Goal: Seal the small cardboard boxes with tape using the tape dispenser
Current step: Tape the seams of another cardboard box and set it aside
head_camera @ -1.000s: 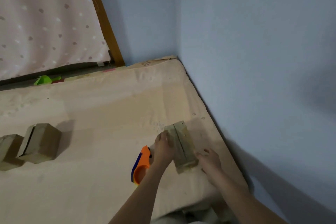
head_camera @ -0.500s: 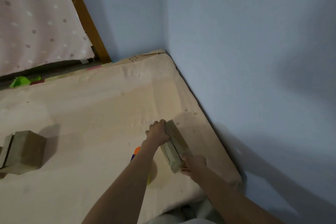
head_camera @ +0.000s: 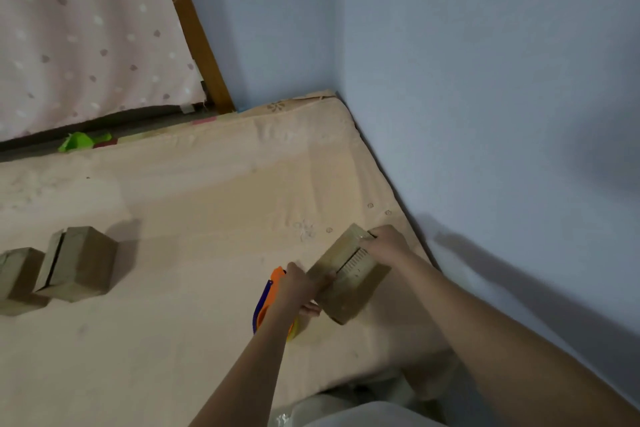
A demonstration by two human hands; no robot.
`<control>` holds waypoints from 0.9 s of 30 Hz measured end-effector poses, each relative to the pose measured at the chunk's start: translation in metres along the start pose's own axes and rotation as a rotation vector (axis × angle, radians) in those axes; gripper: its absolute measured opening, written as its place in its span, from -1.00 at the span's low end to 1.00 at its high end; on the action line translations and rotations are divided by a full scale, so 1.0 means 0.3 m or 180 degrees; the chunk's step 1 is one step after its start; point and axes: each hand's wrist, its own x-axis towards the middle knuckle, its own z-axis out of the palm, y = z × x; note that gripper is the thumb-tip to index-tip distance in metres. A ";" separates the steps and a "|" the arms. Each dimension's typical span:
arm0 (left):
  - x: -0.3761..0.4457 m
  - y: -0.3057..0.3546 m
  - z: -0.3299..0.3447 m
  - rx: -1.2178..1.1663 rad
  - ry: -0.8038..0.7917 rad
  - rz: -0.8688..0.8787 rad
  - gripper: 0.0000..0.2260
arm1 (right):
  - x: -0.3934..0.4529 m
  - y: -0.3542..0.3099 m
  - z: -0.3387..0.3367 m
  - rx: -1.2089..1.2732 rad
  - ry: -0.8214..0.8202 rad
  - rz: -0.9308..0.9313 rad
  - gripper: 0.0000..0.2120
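A small cardboard box [head_camera: 351, 282] lies near the right edge of the mattress, its top seam facing up. My left hand [head_camera: 300, 288] grips its near left corner, fingers on top and thumb below. At the box's far end, my right hand [head_camera: 388, 242] holds on with curled fingers. The orange and blue tape dispenser [head_camera: 269, 291] lies on the mattress just left of the box, partly hidden behind my left hand and wrist.
Two more small cardboard boxes [head_camera: 78, 263] [head_camera: 17, 274] stand at the left on the beige mattress [head_camera: 194, 211]. A blue wall runs along the mattress's right edge. A green object [head_camera: 81, 141] lies at the far edge below a dotted curtain.
The box has been turned and laid flatter. My left hand went from its far end to its near left corner, while my right hand went from the near end to the far end.
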 end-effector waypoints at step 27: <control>-0.057 -0.122 0.178 -0.0115 0.0547 0.0660 -0.42 | -0.187 0.191 0.259 0.0982 -0.0025 0.0211 -0.59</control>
